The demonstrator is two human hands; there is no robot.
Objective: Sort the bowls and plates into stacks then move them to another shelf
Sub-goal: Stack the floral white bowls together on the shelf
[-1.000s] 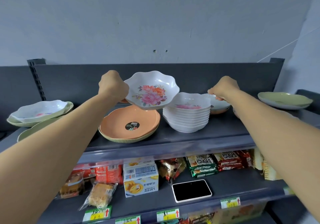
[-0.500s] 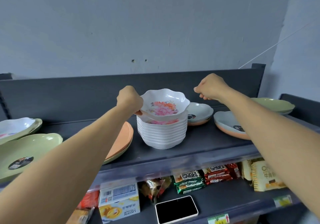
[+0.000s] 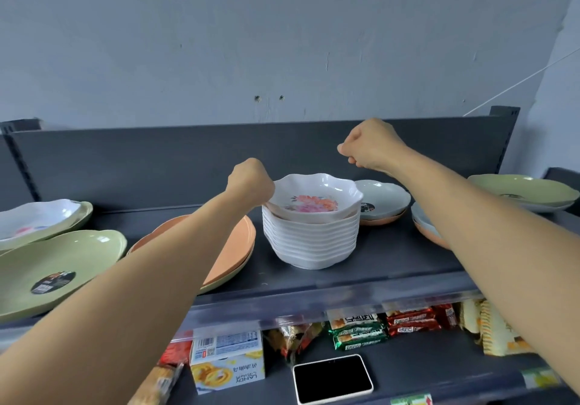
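A white scalloped bowl with a pink flower print [image 3: 314,200] sits on top of a stack of matching white bowls [image 3: 310,241] in the middle of the dark upper shelf [image 3: 392,266]. My left hand [image 3: 251,181] is closed at this bowl's left rim, its fingers hidden behind the knuckles. My right hand [image 3: 370,147] hovers as a fist above and right of the stack, nothing visible in it. Below it a grey plate [image 3: 383,197] rests on an orange one.
Orange plates [image 3: 238,235] lie left of the stack, a green plate [image 3: 62,260] and a floral bowl on green plates [image 3: 34,219] further left. Another green plate [image 3: 527,188] is far right. The lower shelf holds snack packs, a box [image 3: 227,360] and a phone [image 3: 332,378].
My left hand carried the floral bowl to the right and set it down on the white stack. My right hand let go of the grey plate and rose above it.
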